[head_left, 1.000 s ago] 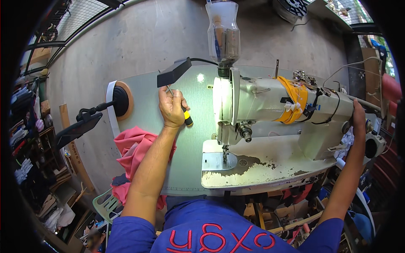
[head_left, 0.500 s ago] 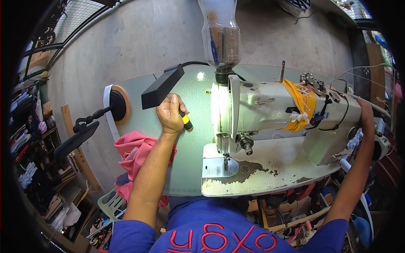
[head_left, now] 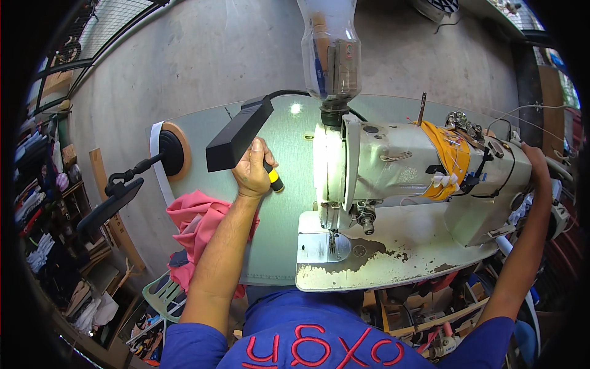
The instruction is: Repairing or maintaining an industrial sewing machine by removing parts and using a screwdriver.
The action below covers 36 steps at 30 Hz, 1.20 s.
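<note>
My left hand [head_left: 252, 170] is closed around a yellow-and-black screwdriver handle [head_left: 275, 180], on or just above the table, partly under a black angular lamp head [head_left: 239, 132]. My right hand [head_left: 533, 160] grips the far right end of a worn cream sewing machine [head_left: 393, 157], its fingertips partly hidden. An orange band [head_left: 444, 158] wraps the machine's arm. Crumpled pink fabric [head_left: 190, 218] lies beside my left forearm on the pale green table [head_left: 270, 240].
A cut plastic bottle [head_left: 329, 58] holding tools stands above the machine. A black mounted device [head_left: 110, 206] juts out at the left from a round base [head_left: 172, 152]. Shelves of folded cloth [head_left: 49, 221] line the left side; a green chair [head_left: 161, 295] is below.
The lamp head has shifted left and down, covering more of my left hand's fingers. The machine appears slightly lower in the view. Both hands keep their holds.
</note>
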Tool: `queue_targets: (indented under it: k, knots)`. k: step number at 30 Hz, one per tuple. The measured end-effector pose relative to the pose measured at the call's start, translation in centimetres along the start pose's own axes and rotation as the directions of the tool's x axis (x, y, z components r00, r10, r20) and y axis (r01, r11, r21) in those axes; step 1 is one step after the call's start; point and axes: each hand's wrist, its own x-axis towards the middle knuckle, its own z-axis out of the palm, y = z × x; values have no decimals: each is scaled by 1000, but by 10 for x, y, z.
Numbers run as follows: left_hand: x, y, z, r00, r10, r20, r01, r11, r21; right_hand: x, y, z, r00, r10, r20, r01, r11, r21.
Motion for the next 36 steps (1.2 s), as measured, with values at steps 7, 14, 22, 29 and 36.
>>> queue_targets:
  k: [7,14,22,29,36]
  knots:
    - [1,-5,-3,999,39,16,-39,999,27,-41,-9,10,950,313,9,-194,568,800]
    - [1,-4,-6,998,47,37,-49,998,44,-80,-25,53,810,566,-157,38,216,976]
    - [2,-5,-6,996,71,53,-75,995,69,-93,-40,69,787,592,-176,212,9,977]
    - [3,-6,-5,996,74,42,-77,995,65,-101,-10,92,911,375,-169,264,-217,940]
    - [1,-4,-4,998,64,24,-66,995,75,-100,-2,106,909,362,-208,301,-224,927]
